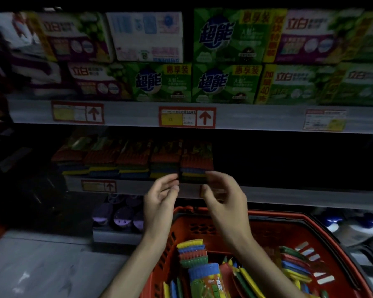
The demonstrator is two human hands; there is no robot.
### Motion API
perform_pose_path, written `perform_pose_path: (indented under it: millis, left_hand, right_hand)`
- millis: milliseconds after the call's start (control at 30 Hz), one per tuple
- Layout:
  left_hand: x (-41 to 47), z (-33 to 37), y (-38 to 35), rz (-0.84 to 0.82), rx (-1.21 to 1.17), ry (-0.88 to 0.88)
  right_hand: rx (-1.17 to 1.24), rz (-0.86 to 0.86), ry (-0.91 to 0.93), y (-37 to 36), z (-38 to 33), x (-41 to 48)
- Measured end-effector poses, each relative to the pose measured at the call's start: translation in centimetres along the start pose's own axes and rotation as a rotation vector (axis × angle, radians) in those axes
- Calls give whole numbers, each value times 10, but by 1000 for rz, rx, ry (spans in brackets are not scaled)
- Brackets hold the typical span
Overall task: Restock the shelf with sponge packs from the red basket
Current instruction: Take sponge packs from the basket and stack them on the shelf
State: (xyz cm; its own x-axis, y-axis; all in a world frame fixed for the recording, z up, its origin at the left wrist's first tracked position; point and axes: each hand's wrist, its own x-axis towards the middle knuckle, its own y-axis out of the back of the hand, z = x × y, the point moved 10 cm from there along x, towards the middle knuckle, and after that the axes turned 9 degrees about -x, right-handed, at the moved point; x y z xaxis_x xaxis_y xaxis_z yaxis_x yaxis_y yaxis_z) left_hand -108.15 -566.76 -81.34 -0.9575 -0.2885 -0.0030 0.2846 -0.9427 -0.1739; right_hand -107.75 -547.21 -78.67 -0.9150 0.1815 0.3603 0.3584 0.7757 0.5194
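Head view, looking down at the middle shelf (289, 197). Bracketing one pack (196, 166) from 9 and 3 o'clock: left hand (160, 198) at its lower left corner, right hand (224, 198) at its lower right, fingers of both half curled, thumbs below. Too blurred to tell whether pinching the corners or only touching them. Flanked on both sides, by judgement, to square it upright and flush against the row (121, 160) running off toward 9 o'clock, faces forward and edges level at the shelf lip. Standing at the row's 3 o'clock end, apparently touching its neighbour; beyond it at 3 o'clock only darkness, nothing made out. Looks like a stack of ribbed sponges under film: red on top, then blue, yellow and green bands, with a printed header card leaning back above. Probably soft and light, likely to tip if let go crooked. More of the same lying loose in the basket (271, 229) at 5 o'clock, directly beneath the wrists, parked close for short reaches. Plenty left to shelve.
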Motion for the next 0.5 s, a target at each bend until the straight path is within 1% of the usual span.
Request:
perform_pose_path:
  millis: [67, 133, 167, 300, 367, 433, 500]
  left_hand:
    - [-4, 1, 8, 4, -17, 21]
    - [-4, 0, 21, 39, -29, 40]
    - [-3, 0, 29, 68, -35, 47]
    - [3, -1, 55, 147, -56, 57]
    - [7, -4, 63, 165, -68, 65]
    - [9, -9, 68, 177, -86, 84]
    - [12, -12, 70, 171, -102, 100]
  right_hand:
    - [14, 6, -21, -10, -10, -9]
    - [93, -5, -135, -26, -9, -11]
    - [179, -24, -230, -36, -7, -11]
    - [561, -71, -703, -85, 6, -19]
    - [700, -49, -861, -105, 4, -24]
    - [751, -6, -937, -119, 3, -26]
    - [795, 14, -960, -128, 0, -24]
